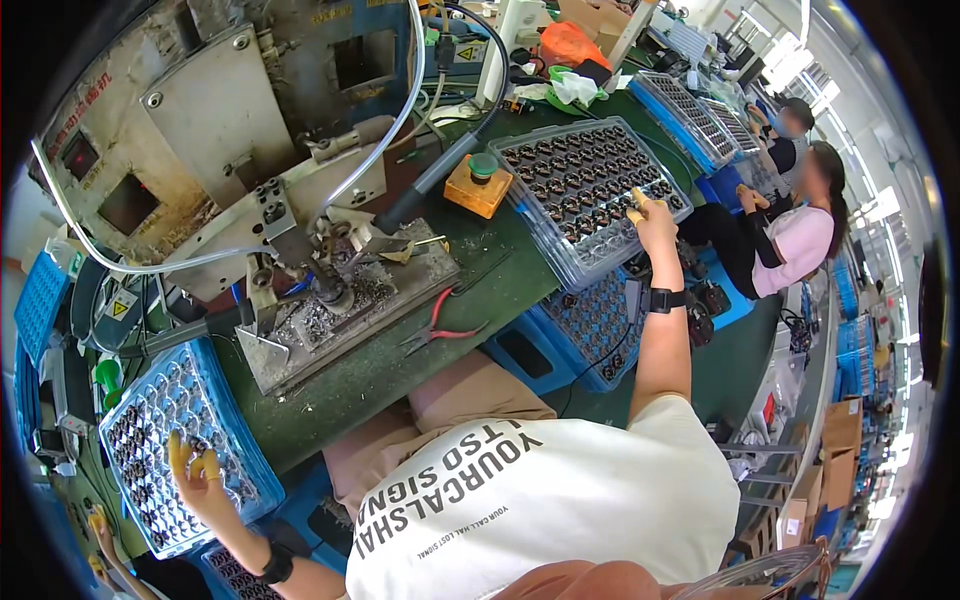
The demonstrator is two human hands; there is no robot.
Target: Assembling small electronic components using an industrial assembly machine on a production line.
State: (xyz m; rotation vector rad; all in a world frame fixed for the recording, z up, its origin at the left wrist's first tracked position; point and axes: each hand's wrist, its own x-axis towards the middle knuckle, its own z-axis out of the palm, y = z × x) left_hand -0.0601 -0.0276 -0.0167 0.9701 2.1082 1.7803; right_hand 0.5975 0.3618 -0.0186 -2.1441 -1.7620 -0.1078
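My left hand (197,482), with yellow finger covers, is over a clear tray (237,440) on a blue one at the left. Its fingers are apart and curved; a small dark part shows by the fingertips, seemingly not gripped. The tray's round pockets hold many small dark metal parts. My right hand (655,222) reaches over another clear pocketed tray (585,262) full of dark coil-like parts. Its covered fingertips are bent together at the pockets near the right side; anything between them is too small to make out. Between the trays stands a metal bench machine (345,310) with shavings on its base.
Red-handled pliers (442,325) lie on the green bench before the machine. An orange box with a green button (480,182) sits near the right tray. Blue crates (535,350) stand below the bench edge. Two people (800,215) sit at the right; another person's hands show at lower left.
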